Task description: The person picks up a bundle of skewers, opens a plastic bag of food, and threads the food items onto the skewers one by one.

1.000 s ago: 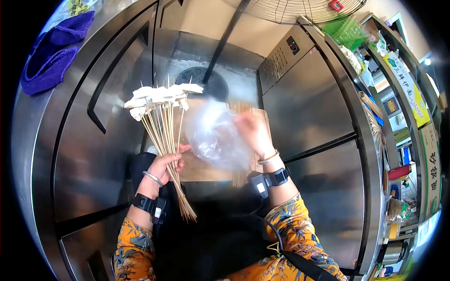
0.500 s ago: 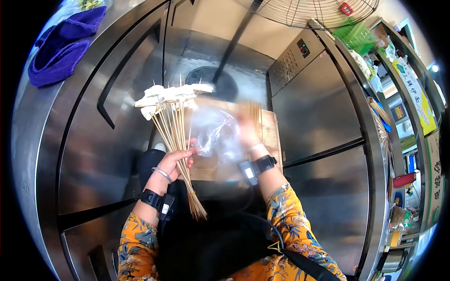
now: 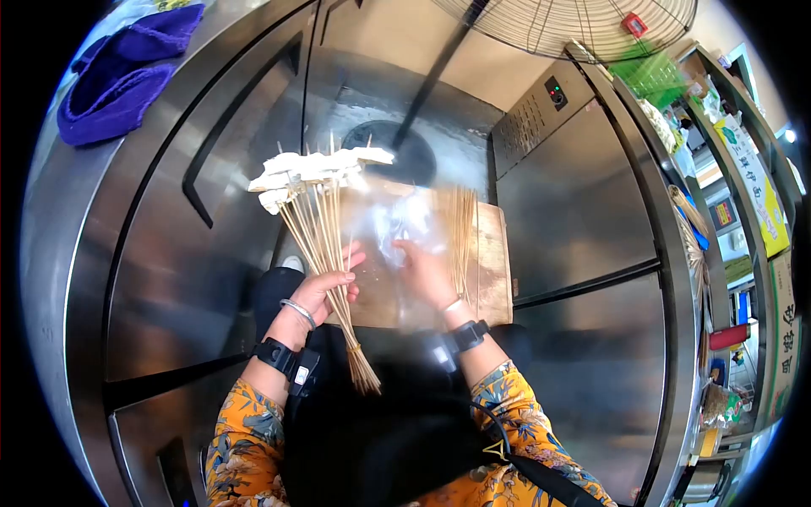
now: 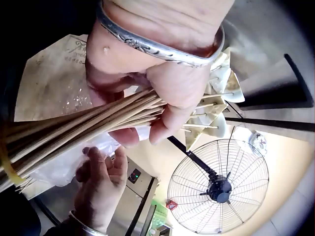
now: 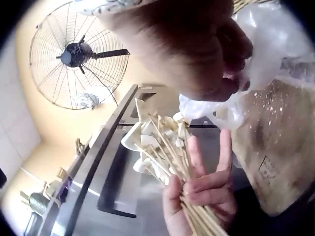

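Observation:
The left hand grips a bundle of thin wooden skewers whose upper ends carry white folded pieces; a yellow band circles the lower end in the left wrist view. Two fingers of that hand extend away from the bundle in the right wrist view. To its right, the right hand pinches a clear plastic bag, blurred in the head view. Beside the skewers, the bag hangs from the curled fingers in the right wrist view.
More bare skewers lie on a wooden board between the knees. Steel cabinets stand on both sides. A wire fan is overhead, a purple cloth on the left counter, and packed shelves at the right.
The right hand has moved left and down with the plastic bag, closer to the left hand. The left hand still grips the skewers, and the head view has shifted slightly.

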